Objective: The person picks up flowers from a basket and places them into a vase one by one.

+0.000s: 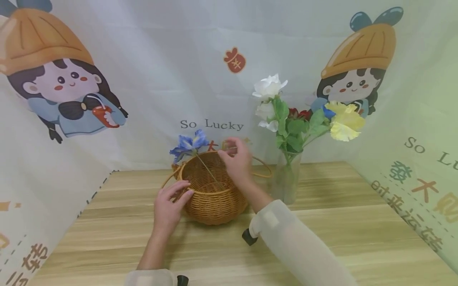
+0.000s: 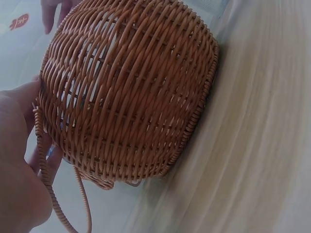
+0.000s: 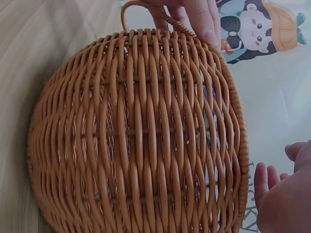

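A round brown wicker basket [image 1: 214,208] stands on the table, and a blue artificial flower [image 1: 189,145] leans in it with the bloom over the far left rim. My left hand [image 1: 171,204] holds the basket's left rim beside the handle, thumb and fingers on either side of it. Over the right part of the rim is my right hand [image 1: 237,161], its fingers loosely bent with nothing between them. The right wrist view shows that hand [image 3: 291,194] apart from the basket wall [image 3: 141,131]. In the left wrist view, the looped handle [image 2: 46,172] crosses in front of my left fingers.
Right of the basket, a clear vase [image 1: 286,180] holds white roses [image 1: 269,87], a yellow flower [image 1: 345,121], dark red blooms and green leaves. Printed cloth [image 1: 157,79] with cartoon figures walls in the wooden table [image 1: 322,234] at the back and sides.
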A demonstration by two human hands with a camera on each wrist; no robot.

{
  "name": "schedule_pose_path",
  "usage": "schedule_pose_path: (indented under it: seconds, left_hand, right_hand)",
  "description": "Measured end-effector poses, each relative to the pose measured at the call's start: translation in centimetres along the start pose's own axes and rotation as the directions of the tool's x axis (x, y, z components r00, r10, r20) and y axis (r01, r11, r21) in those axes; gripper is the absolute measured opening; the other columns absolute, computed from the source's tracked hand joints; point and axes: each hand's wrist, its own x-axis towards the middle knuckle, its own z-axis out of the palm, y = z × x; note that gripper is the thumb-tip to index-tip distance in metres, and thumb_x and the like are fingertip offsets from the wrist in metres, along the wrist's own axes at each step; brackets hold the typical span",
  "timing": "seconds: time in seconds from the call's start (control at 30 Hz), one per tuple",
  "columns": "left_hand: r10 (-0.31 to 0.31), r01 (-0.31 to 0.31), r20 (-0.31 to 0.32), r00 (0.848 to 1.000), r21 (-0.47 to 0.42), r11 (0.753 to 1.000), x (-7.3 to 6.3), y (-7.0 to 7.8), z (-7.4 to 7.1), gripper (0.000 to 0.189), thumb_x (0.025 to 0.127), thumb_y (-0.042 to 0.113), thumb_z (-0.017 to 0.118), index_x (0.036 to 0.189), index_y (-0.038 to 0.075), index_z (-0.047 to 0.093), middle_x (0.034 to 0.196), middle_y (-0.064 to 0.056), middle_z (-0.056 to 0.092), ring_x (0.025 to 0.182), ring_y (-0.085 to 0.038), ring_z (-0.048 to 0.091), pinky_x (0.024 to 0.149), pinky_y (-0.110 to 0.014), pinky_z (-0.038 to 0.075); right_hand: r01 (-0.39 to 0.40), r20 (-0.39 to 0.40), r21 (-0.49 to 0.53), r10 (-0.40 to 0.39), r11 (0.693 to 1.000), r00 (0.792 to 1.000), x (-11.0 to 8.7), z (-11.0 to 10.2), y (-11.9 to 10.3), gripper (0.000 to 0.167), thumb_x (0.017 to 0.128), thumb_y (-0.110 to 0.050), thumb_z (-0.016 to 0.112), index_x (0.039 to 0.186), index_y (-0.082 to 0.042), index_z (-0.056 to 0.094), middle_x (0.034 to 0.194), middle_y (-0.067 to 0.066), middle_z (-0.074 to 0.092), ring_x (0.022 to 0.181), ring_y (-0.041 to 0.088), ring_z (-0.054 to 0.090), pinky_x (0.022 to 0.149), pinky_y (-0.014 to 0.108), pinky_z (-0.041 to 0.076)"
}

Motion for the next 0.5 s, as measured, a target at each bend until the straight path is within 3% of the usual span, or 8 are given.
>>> schedule_pose_path:
  seconds: [0.23,0.5]
  left_hand:
    - [-0.058,0.053,0.056,0.997,0.083,0.995,0.4,1.0,0.0,0.023,0.083,0.017,0.079,0.104,0.009,0.075,0.115,-0.003,0.069,0.099,-0.018,0.057,0.084,-0.034,0.042]
    - [-0.073,0.071,0.043,0.996,0.062,0.996,0.3,1.4,-0.1,0.020,0.084,0.014,0.077,0.102,0.005,0.075,0.113,-0.005,0.070,0.105,-0.018,0.057,0.084,-0.025,0.047]
  right_hand:
    - [-0.035,0.061,-0.115,0.042,0.993,0.997,0.0,0.0,1.5,0.031,0.084,-0.004,0.075,0.112,0.001,0.063,0.107,0.016,0.064,0.086,0.025,0.062,0.076,0.035,0.053]
    - [-0.138,0.152,-0.181,0.167,0.974,0.974,0.2,0.1,1.5,0.032,0.086,-0.010,0.075,0.115,-0.001,0.063,0.105,0.011,0.065,0.092,0.024,0.063,0.079,0.033,0.053]
